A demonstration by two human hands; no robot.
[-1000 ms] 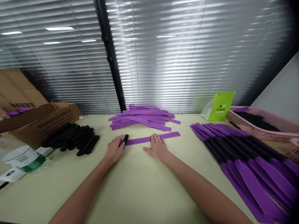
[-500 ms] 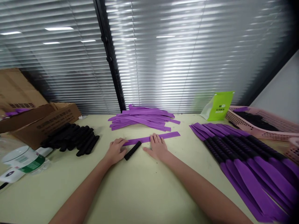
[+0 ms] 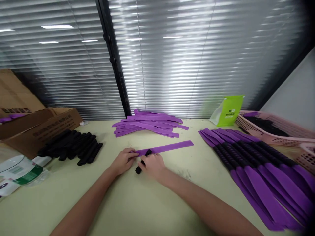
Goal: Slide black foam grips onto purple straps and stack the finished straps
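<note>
A flat purple strip [image 3: 172, 146] lies slantwise on the table in front of me. At its left end, my left hand [image 3: 125, 160] is closed, with thumb and fingers pinched on the strip. My right hand [image 3: 154, 165] is closed over a black ribbed sleeve [image 3: 138, 170], whose two ends show past the fingers. The sleeve rests across the near side of the strip, close to my left hand. The middle of the sleeve is hidden under my right hand.
Purple strips [image 3: 150, 123] are piled by the window. Black sleeves [image 3: 85, 147] lie left, beside a cardboard box [image 3: 52, 126] and a plastic tub [image 3: 21, 170]. Purple strips with black sleeves on them [image 3: 246, 157] lie right, near a green pouch [image 3: 230, 111] and pink baskets [image 3: 275, 136].
My right hand has moved left and nearer from the strip and closed on the black sleeve. My left hand has shifted slightly right, its fingers now pinched at the strip's end.
</note>
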